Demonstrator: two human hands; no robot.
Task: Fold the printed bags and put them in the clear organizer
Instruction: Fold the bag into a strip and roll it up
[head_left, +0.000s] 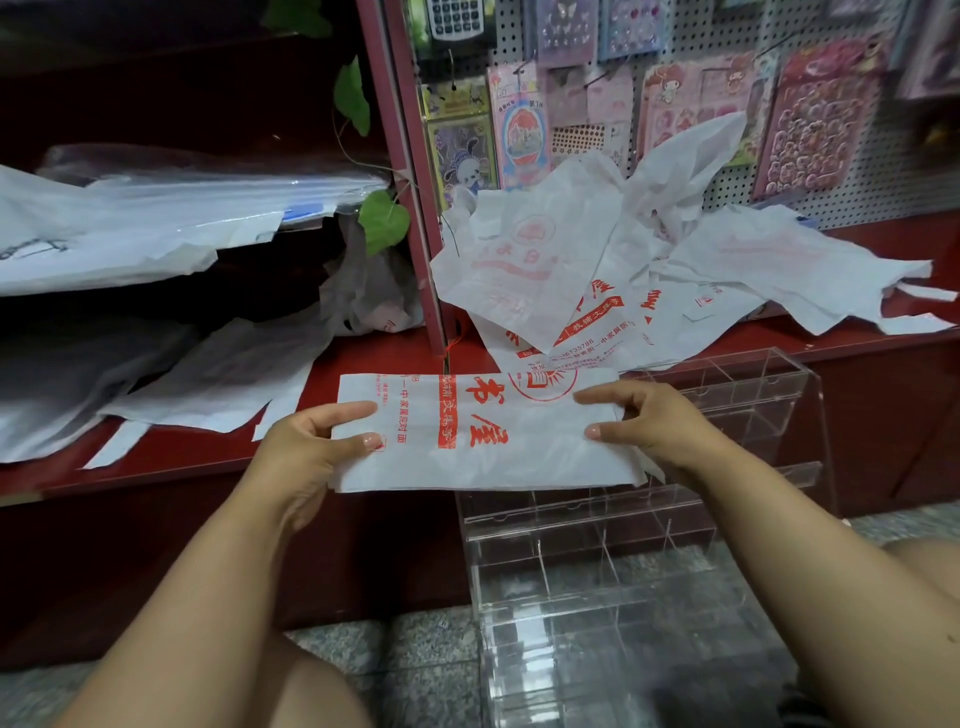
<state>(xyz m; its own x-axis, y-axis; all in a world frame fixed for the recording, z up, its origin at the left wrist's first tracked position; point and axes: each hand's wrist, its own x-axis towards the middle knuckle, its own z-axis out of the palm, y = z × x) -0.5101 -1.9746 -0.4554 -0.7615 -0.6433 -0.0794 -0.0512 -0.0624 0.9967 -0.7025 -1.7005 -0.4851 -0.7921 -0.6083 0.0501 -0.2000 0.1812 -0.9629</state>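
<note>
Our own body, as we see it: two forearms, both bare from elbow to wrist, no sleeve in view. Left hand (306, 447), bare; no ring or watch that we can see; short, unpainted thumbnail. Right hand (649, 421), likewise bare, short unpainted nails. Two bare knees at the lower edge.

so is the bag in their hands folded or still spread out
Folded. The bag is a flat, narrow band with its red print cut off at the edges, the left hand and right hand pinching its ends.
</note>
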